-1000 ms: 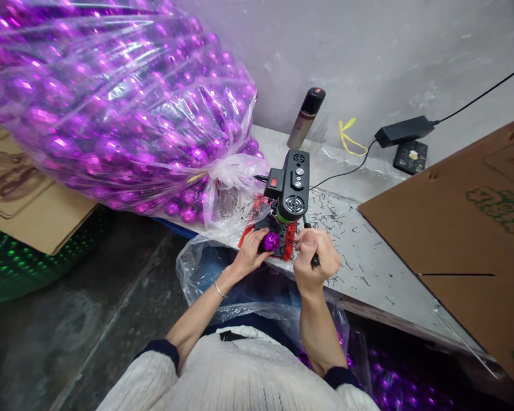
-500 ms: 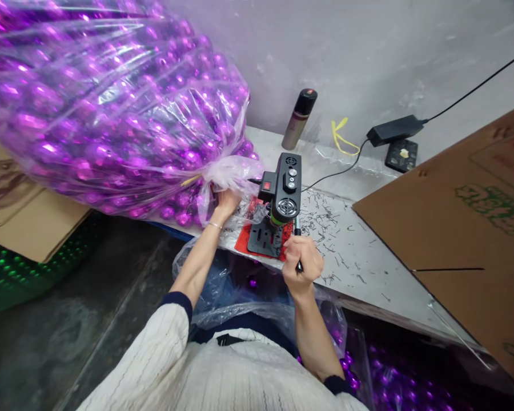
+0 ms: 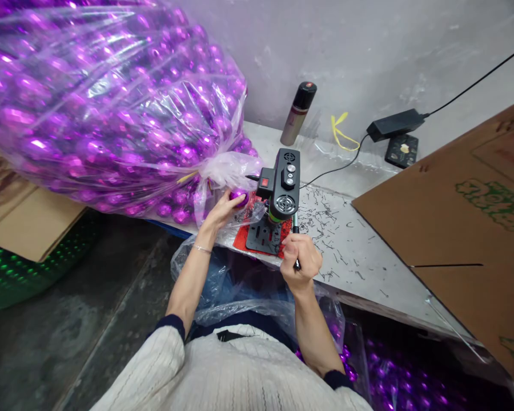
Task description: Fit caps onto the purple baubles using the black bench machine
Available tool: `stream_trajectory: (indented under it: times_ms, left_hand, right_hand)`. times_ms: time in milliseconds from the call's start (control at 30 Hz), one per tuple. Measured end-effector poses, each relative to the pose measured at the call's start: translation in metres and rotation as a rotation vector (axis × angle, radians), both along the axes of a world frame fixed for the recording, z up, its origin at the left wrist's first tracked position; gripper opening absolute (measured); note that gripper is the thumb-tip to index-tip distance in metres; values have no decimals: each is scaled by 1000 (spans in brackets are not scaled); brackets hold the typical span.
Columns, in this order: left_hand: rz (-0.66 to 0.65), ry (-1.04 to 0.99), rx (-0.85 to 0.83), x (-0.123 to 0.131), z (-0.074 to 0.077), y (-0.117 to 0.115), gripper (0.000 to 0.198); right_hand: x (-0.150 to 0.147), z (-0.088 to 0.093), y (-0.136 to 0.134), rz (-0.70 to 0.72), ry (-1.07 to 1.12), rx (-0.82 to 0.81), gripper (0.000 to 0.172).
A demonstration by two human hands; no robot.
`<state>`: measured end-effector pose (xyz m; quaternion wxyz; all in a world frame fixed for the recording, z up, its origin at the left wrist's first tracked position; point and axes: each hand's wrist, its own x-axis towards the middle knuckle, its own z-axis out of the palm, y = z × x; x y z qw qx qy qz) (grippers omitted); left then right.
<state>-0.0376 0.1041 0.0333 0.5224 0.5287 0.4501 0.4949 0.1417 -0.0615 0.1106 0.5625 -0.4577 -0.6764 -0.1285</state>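
Observation:
My left hand [image 3: 221,209] is closed round a shiny purple ball [image 3: 239,196], right at the tied mouth of a huge clear bag of purple balls [image 3: 111,108]. My right hand [image 3: 300,260] is wrapped round the black lever handle [image 3: 294,228] of a small black bench drill [image 3: 282,188]. The drill stands on a black base plate over a red mat [image 3: 263,240] near the table's front edge. Nothing lies on the base plate.
A spray can [image 3: 297,105], yellow tie [image 3: 340,132], power adapter [image 3: 394,124] and small black box [image 3: 401,149] sit by the wall. Large cardboard sheet [image 3: 458,211] covers the table's right. Metal shavings litter the grey table [image 3: 351,251]. An open plastic bag [image 3: 240,285] hangs below.
A second ago my left hand held a purple ball on the drill's base plate. It then reached left to the big bag's mouth and now holds a ball there. My right hand stayed on the lever.

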Motion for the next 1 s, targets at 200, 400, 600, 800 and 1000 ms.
stream_trajectory:
  times_ms: [200, 400, 600, 800, 1000]
  left_hand:
    - [-99, -278, -257, -6, 3, -90, 50]
    - [-29, 34, -13, 24, -22, -129, 62]
    - [-5, 409, 244, 39, -34, -110, 63]
    - [-55, 539, 444, 42, -34, -98, 57]
    - [-92, 568, 448, 39, -36, -94, 60]
  right_hand:
    - [2, 7, 3, -25, -12, 7, 24]
    - [5, 10, 7, -14, -45, 39, 24]
    - [6, 8, 4, -9, -57, 19, 21]
    - [7, 6, 2, 0, -73, 7, 20]
    - [8, 5, 0, -7, -71, -17, 18]
